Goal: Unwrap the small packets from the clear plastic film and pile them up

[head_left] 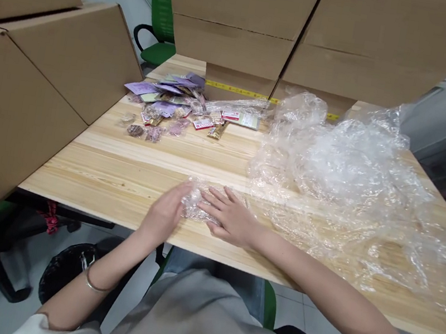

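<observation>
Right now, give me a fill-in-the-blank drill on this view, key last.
1. The hand with fingers spread on the small plastic bundle is the ____ one.
2. The bracelet is worn on the person's ____ side.
3. The chair beyond the table is black and ____.
4. The large plastic heap lies to the person's ____.

Missing words: right; left; green; right.

Single head-worn view, tilted forward and down over a tabletop (pixel 119 179).
The scene is viewed from above the wearer's shirt (pixel 201 327), which is cut off by the bottom edge; the left hand (pixel 164 211) and right hand (pixel 234 219) are seen from above at close range, just below centre, cardboard boxes (pixel 235 5), farther off, are cropped by the top edge, and a green chair (pixel 162 10) is caught behind at upper left.
</observation>
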`<state>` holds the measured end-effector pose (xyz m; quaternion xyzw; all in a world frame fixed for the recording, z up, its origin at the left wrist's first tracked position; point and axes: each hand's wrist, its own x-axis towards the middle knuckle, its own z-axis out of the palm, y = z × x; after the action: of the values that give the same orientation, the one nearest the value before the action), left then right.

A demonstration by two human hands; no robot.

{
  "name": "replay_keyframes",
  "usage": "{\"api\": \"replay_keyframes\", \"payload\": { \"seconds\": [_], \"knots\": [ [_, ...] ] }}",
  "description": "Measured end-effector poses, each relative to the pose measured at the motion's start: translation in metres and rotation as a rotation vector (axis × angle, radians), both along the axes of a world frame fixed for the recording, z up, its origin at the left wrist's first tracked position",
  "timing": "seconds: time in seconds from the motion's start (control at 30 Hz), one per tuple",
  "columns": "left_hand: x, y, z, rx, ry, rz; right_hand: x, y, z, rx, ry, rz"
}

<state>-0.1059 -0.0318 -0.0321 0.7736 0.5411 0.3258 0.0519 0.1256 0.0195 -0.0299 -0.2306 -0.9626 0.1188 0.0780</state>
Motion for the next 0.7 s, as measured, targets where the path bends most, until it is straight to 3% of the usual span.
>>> {"api": "replay_keyframes", "payload": {
  "seconds": [0.1,0.33,0.53,0.6,0.7],
  "knots": [
    [0.023,-0.009,-0.006,-0.055,0.167,-0.085,0.002,-0.005,0.004,0.02,-0.058,-0.043],
    [0.026,-0.011,0.005,-0.17,0.314,-0.195,0.03,-0.011,0.017,0.107,-0.105,-0.429],
    [0.03,-0.004,0.004,-0.162,0.295,-0.239,0.022,-0.001,0.043,0.157,0.099,-0.4],
    [0.032,0.0,0.002,-0.158,0.277,-0.291,0.008,-0.003,0.041,0.156,0.19,-0.392],
    [0.034,0.002,-0.001,-0.157,0.235,-0.294,-0.012,-0.007,0.023,0.162,0.258,-0.492]
  ]
}}
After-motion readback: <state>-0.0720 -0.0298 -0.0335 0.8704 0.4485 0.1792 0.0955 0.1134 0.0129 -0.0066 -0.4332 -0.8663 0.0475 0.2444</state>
